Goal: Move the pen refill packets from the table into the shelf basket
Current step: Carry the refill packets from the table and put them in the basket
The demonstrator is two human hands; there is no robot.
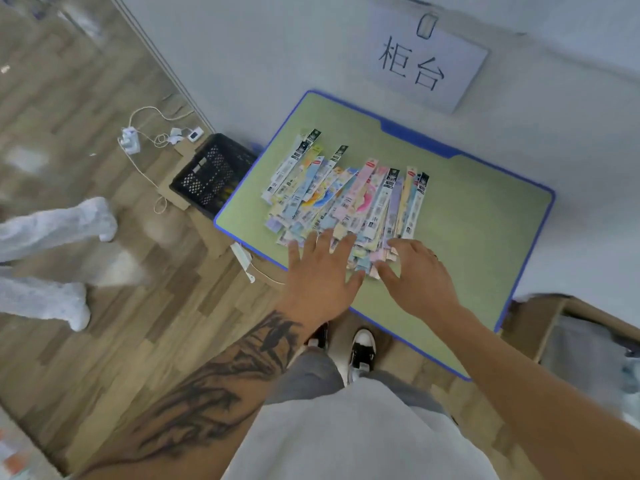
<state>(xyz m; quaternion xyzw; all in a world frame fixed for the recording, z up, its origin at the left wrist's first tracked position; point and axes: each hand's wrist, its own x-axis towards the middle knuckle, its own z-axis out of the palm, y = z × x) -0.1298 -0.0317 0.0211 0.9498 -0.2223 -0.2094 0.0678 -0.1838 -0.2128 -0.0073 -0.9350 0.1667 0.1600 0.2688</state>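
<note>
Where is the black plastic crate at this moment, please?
In the head view the black crate sits on the wooden floor left of the green table, against its far-left corner, with a white power strip beyond it.

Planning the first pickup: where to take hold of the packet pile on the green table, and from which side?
Judging from this one view, take the packet pile at its near ends, from the person's side. The packets are long, flat strips fanned out lengthwise away from the person, bunching where the left hand and right hand already hover, fingers spread. Squeezing inward from both flanks should gather them.
</note>
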